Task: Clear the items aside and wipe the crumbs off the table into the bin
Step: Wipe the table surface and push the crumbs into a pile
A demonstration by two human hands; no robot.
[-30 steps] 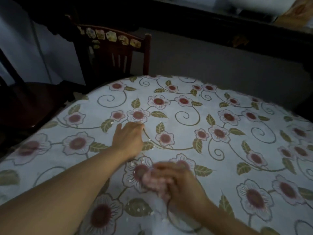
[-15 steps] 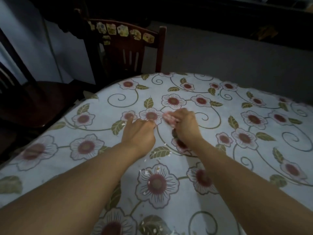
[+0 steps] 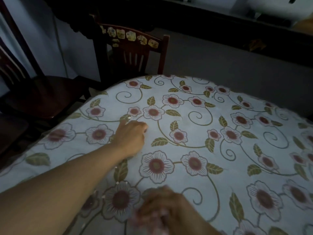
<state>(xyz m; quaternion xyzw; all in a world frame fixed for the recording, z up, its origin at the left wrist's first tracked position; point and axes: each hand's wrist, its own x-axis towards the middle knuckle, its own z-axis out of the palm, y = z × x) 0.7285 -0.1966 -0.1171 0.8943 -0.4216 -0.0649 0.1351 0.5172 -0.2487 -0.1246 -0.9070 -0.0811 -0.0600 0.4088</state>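
The table (image 3: 220,163) wears a white cloth printed with red flowers and green leaves. My left hand (image 3: 131,135) rests on it left of centre, fingers curled loosely and pressed down on the cloth, holding nothing I can see. My right hand (image 3: 162,207) is near the front edge, blurred with motion, closed around a pinkish-white wiping cloth (image 3: 152,219) pressed to the table. Small white crumbs (image 3: 129,118) lie beyond the left fingertips, and more crumbs (image 3: 116,183) are scattered beside my left forearm. No bin is in view.
A dark wooden chair (image 3: 133,53) with stickers on its top rail stands at the table's far edge. Another dark chair (image 3: 33,97) sits at the left. Grey floor lies beyond the table, with dark furniture along the back.
My right hand with the cloth has swept back from the middle of the table, beside my left hand, to the near edge. My left hand has stayed in place.
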